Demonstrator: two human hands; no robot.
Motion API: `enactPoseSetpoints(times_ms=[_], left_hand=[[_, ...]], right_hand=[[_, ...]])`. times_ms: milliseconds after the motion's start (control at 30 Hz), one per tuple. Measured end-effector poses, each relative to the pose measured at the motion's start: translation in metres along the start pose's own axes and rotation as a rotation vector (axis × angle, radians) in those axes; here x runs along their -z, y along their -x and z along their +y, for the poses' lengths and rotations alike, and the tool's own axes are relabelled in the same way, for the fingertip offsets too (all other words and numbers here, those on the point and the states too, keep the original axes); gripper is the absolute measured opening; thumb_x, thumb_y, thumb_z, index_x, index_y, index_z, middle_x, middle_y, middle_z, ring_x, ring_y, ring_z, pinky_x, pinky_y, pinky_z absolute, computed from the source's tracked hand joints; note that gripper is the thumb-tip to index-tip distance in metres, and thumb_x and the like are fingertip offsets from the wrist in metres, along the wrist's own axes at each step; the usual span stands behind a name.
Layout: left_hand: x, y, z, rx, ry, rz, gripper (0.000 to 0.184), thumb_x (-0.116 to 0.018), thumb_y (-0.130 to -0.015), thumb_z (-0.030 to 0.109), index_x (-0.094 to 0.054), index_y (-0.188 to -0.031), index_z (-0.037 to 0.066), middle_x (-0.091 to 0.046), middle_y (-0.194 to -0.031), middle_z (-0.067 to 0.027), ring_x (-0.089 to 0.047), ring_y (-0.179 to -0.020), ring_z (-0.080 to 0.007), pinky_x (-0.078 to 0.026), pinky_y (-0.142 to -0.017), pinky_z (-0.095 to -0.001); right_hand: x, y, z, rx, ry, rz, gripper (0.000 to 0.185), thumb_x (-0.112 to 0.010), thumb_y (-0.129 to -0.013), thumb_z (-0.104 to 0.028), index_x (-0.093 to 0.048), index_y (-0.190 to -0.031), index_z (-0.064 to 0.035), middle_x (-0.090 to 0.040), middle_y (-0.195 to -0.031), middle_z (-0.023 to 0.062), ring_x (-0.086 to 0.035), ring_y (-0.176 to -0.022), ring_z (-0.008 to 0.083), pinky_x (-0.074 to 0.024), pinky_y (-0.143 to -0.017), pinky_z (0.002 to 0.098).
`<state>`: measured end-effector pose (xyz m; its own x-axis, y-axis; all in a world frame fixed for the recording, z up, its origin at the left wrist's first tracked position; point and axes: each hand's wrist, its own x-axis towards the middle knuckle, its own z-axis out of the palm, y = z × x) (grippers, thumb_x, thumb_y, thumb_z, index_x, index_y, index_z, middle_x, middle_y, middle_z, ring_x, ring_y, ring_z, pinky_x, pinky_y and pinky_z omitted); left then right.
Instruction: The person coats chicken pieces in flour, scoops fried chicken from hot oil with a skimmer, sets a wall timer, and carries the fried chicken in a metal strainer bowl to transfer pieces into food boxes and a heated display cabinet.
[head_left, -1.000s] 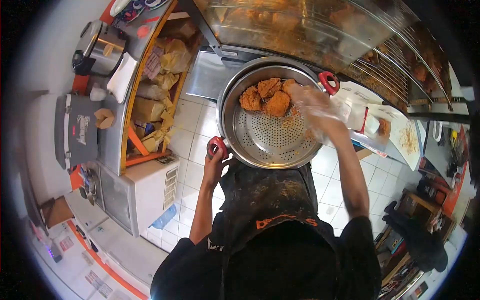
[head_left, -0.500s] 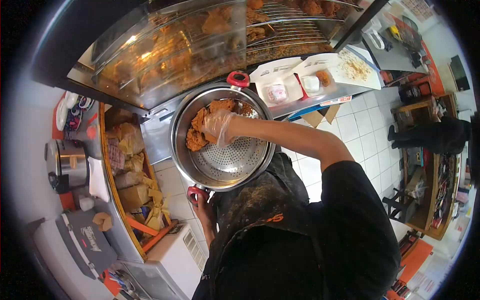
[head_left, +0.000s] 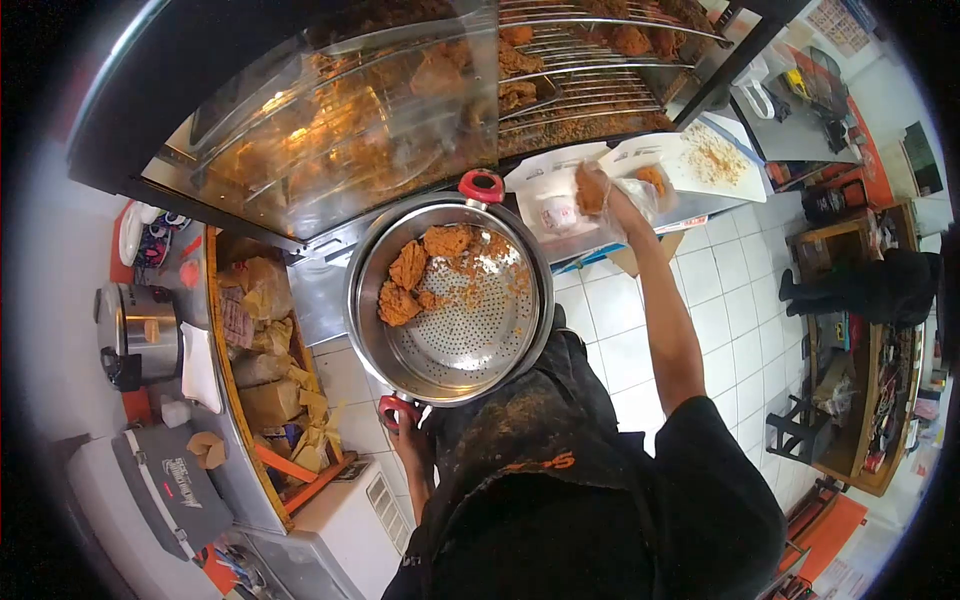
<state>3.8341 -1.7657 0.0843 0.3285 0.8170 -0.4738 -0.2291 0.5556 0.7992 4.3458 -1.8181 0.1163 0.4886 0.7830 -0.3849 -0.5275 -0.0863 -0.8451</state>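
A piece of fried chicken [head_left: 590, 189] is held in my right hand [head_left: 630, 200], which wears a clear plastic glove. The hand is over the open white cardboard boxes on the counter, beside a round wrapped item [head_left: 556, 214] in the left box [head_left: 533, 180]. Another fried piece [head_left: 652, 180] lies in the box to the right. My left hand [head_left: 411, 447] grips the near red handle [head_left: 398, 412] of a perforated steel pot [head_left: 365, 340]. Several fried chicken pieces [head_left: 408, 268] and crumbs rest in the pot's left and far parts.
A glass-fronted warming cabinet [head_left: 330, 130] with chicken on wire racks stands behind the pot. Crumbs lie on white paper [head_left: 715, 150] right of the boxes. A shelf [head_left: 265, 330] with bags is at left. Another person in dark clothes [head_left: 880, 280] stands far right.
My right hand has moved from the pot rightward to the boxes, carrying a piece of fried chicken. My left hand stays on the pot handle.
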Motion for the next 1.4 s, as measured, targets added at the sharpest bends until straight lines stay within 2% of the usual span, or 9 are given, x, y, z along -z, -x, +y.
enactPoseSetpoints(times_ms=[367,467,567,767,967,1033,1267,1300,1400], left_hand=[[0.001,0.0,-0.004,0.001,0.014,0.061,0.053,-0.055,-0.087,0.029,-0.032,-0.131,0.009,-0.05,-0.12,-0.0133,-0.052,-0.107,-0.0283,-0.046,-0.082,-0.0442],[-0.001,0.0,-0.001,0.005,0.015,0.091,0.055,-0.054,-0.087,0.03,-0.03,-0.132,0.011,-0.049,-0.121,-0.0133,-0.051,-0.109,-0.0282,-0.046,-0.083,-0.0438],[-0.01,0.005,0.006,0.013,0.028,0.087,0.054,-0.055,-0.087,0.031,-0.033,-0.131,0.009,-0.05,-0.119,-0.0132,-0.051,-0.108,-0.028,-0.047,-0.084,-0.0444],[-0.003,0.001,0.009,0.049,-0.028,0.1,0.055,-0.056,-0.087,0.033,-0.036,-0.129,0.005,-0.051,-0.118,-0.0137,-0.055,-0.102,-0.0274,-0.048,-0.083,-0.0424],[0.005,0.001,-0.002,-0.001,-0.016,0.04,0.05,-0.056,-0.087,0.033,-0.032,-0.128,0.018,-0.045,-0.124,-0.0088,-0.049,-0.108,-0.0258,-0.044,-0.083,-0.0432],[-0.01,0.011,0.007,-0.005,-0.051,0.029,0.054,-0.058,-0.086,0.032,-0.034,-0.129,0.01,-0.047,-0.122,-0.0108,-0.051,-0.108,-0.0253,-0.046,-0.082,-0.0397],[0.007,0.0,-0.006,-0.156,-0.145,0.13,0.055,-0.062,-0.083,0.031,-0.041,-0.122,-0.002,-0.054,-0.112,-0.0142,-0.056,-0.098,-0.0236,-0.049,-0.08,-0.0359],[0.005,-0.001,-0.006,-0.156,-0.136,0.136,0.055,-0.062,-0.083,0.031,-0.041,-0.122,-0.002,-0.054,-0.112,-0.0142,-0.056,-0.098,-0.0236,-0.049,-0.08,-0.0359],[0.007,-0.001,-0.003,-0.132,-0.136,0.128,0.055,-0.062,-0.083,0.032,-0.042,-0.121,-0.002,-0.054,-0.11,-0.0138,-0.056,-0.097,-0.0228,-0.05,-0.078,-0.0351]], right_hand=[[0.013,-0.04,0.03,-0.277,-0.139,0.192,0.044,-0.044,-0.087,-0.053,-0.056,-0.086,-0.0111,-0.051,-0.063,0.0019,-0.05,-0.054,0.0138,-0.0421,-0.053,0.0234],[0.038,-0.071,0.052,-0.046,-0.019,-0.162,0.034,-0.048,-0.089,-0.043,-0.054,-0.089,-0.0101,-0.054,-0.073,0.0004,-0.055,-0.071,0.013,-0.0463,-0.061,0.0261],[0.054,-0.094,0.074,0.328,1.444,0.17,0.032,-0.047,-0.089,-0.034,-0.059,-0.102,-0.0086,-0.062,-0.094,0.0138,-0.059,-0.084,0.03,-0.047,-0.072,0.0395],[-0.027,-0.004,0.019,0.273,1.475,0.32,0.042,-0.04,-0.09,-0.038,-0.058,-0.112,-0.0072,-0.056,-0.117,0.0137,-0.052,-0.109,0.0281,-0.0387,-0.094,0.0359],[-0.185,0.033,0.01,1.026,1.447,-0.558,0.033,-0.051,-0.086,-0.02,-0.056,-0.116,-0.0096,-0.059,-0.112,0.0074,-0.055,-0.105,0.0202,-0.0432,-0.092,0.0339],[-0.167,-0.037,0.113,0.573,1.388,-0.662,0.033,-0.054,-0.079,-0.017,-0.058,-0.11,-0.0077,-0.064,-0.09,0.0084,-0.062,-0.084,0.0243,-0.0502,-0.074,0.0341],[-0.223,-0.06,0.093,0.449,1.864,-0.489,0.019,-0.057,-0.076,-0.015,-0.064,-0.092,-0.0063,-0.064,-0.075,0.0063,-0.059,-0.063,0.0194,-0.048,-0.053,0.0365],[-0.23,-0.041,0.057,0.378,1.957,-0.866,0.028,-0.059,-0.076,-0.019,-0.06,-0.101,-0.0062,-0.064,-0.081,0.0089,-0.061,-0.07,0.022,-0.0498,-0.061,0.036],[-0.169,-0.051,0.072,-0.128,1.131,-0.878,0.024,-0.061,-0.075,-0.017,-0.061,-0.097,-0.0061,-0.061,-0.08,0.0009,-0.052,-0.06,0.0133,-0.0455,-0.049,0.0346]])
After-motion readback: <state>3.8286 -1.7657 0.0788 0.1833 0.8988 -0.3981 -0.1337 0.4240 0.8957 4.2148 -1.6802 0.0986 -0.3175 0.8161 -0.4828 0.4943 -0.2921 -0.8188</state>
